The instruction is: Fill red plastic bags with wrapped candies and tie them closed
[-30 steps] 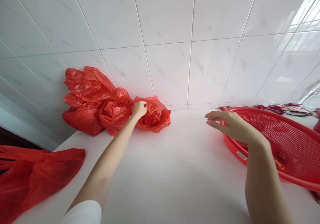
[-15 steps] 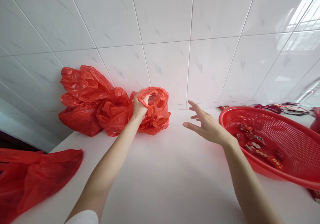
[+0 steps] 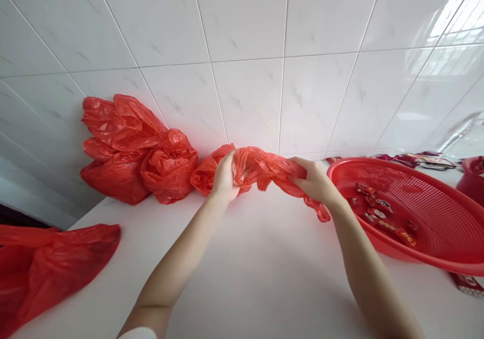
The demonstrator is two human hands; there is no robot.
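Note:
A thin red plastic bag [image 3: 266,165] is stretched sideways between my two hands, just above the white tabletop. My left hand [image 3: 226,177] is closed on its left end, the fingertips partly hidden by the plastic. On the other end, my right hand [image 3: 312,177] grips the bunched film, with a crumpled tail hanging below the fingers. Behind my left hand a smaller red bag [image 3: 204,175] rests by the wall. Left of that sits a bunched red bag [image 3: 170,165], beside a pile of fuller red bags [image 3: 121,152].
At right stands a red perforated plastic basket [image 3: 427,198] holding several small wrapped items [image 3: 378,213]. Another red bag [image 3: 71,258] lies at the table's left edge. Dark red packets [image 3: 412,160] lie along the tiled wall [image 3: 245,97] behind the basket.
My right hand has moved in and taken hold of the bag. My left hand has shifted slightly right, and the bag has gone from a bunched loop to a stretched strip.

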